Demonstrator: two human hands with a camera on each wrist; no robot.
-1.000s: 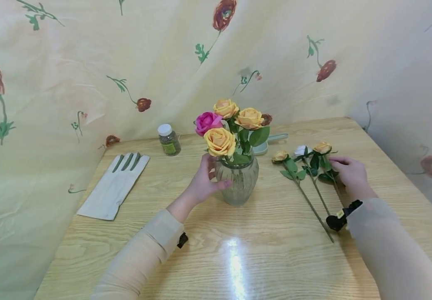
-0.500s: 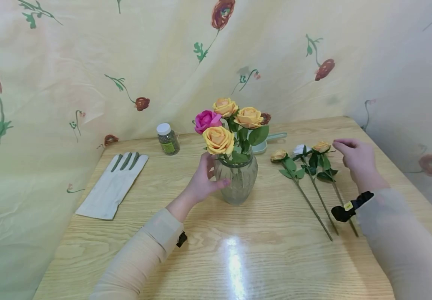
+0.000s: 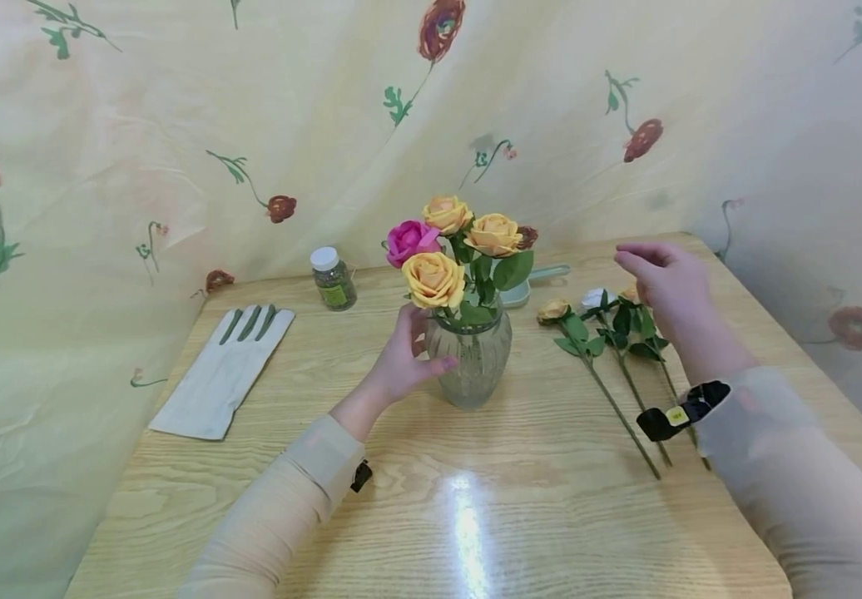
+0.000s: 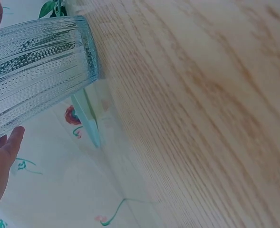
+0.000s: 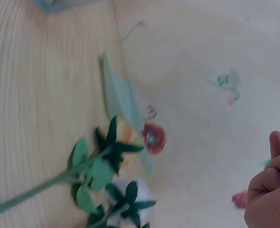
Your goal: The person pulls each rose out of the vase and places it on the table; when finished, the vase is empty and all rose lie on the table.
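A ribbed glass vase (image 3: 470,359) stands mid-table with a pink rose (image 3: 410,239) and three orange-yellow roses (image 3: 434,279) in it. My left hand (image 3: 422,345) grips the vase's left side, thumb in front; the left wrist view shows the vase (image 4: 35,71) close above the thumb (image 4: 9,145). Three loose roses lie to the right: a yellow bud (image 3: 554,311), a white one (image 3: 594,298) and an orange one partly hidden. My right hand (image 3: 659,274) hovers above their heads, fingers loosely curled, holding nothing. The right wrist view shows the yellow bud (image 5: 118,135) and the white bud (image 5: 130,194).
A pale work glove (image 3: 225,370) lies at the table's left. A small white-capped jar (image 3: 332,279) stands behind it. A green dish (image 3: 532,287) sits behind the vase. Flowered cloth hangs close behind and on both sides. The table's near half is bare wood.
My right hand has lifted off the loose rose stems and moved up and to the left, over the flower heads. The left hand and vase have stayed put.
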